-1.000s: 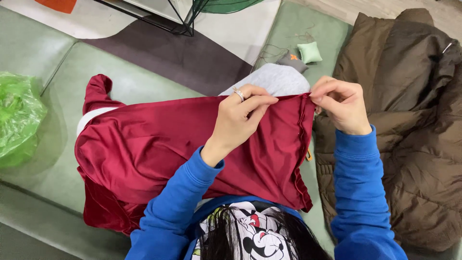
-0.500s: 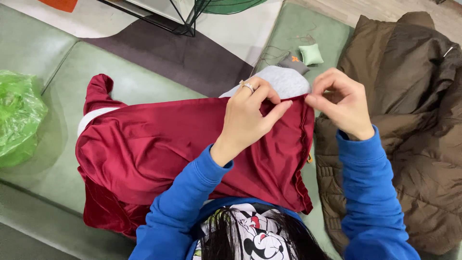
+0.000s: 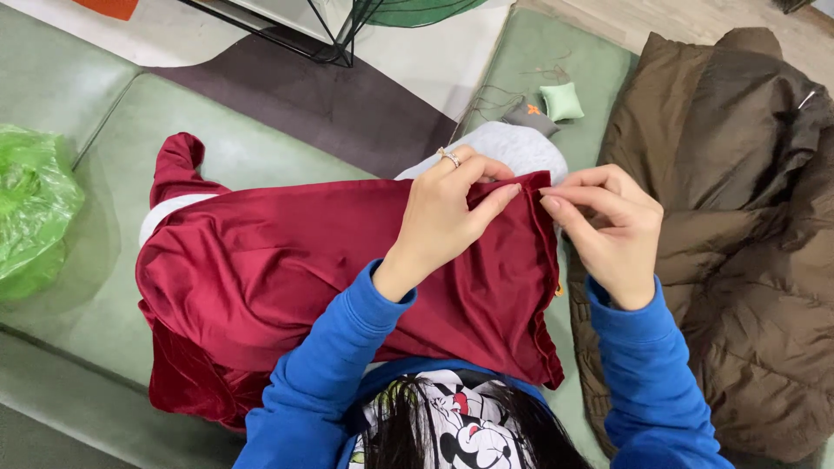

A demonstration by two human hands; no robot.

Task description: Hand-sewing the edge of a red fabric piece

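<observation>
A dark red satin garment (image 3: 287, 260) lies across my lap on a green sofa (image 3: 113, 104). My left hand (image 3: 447, 213), with a ring on one finger, pinches the garment's upper right corner between thumb and fingers. My right hand (image 3: 612, 230) is just to the right of that corner, thumb and forefinger pressed together as if on something very thin; I cannot make out what they hold. Both sleeves are blue. A grey knee (image 3: 512, 143) shows beyond the red cloth.
A brown padded jacket (image 3: 738, 217) covers the sofa at the right. A small green cushion (image 3: 562, 101) and loose thread lie on the far seat. A green plastic bag (image 3: 30, 208) sits at the left. A patterned rug and black metal table legs (image 3: 339, 43) lie beyond.
My left hand has shifted slightly along the red cloth's top edge toward the corner. My right hand has moved a little off the cloth's edge, fingers still pinched.
</observation>
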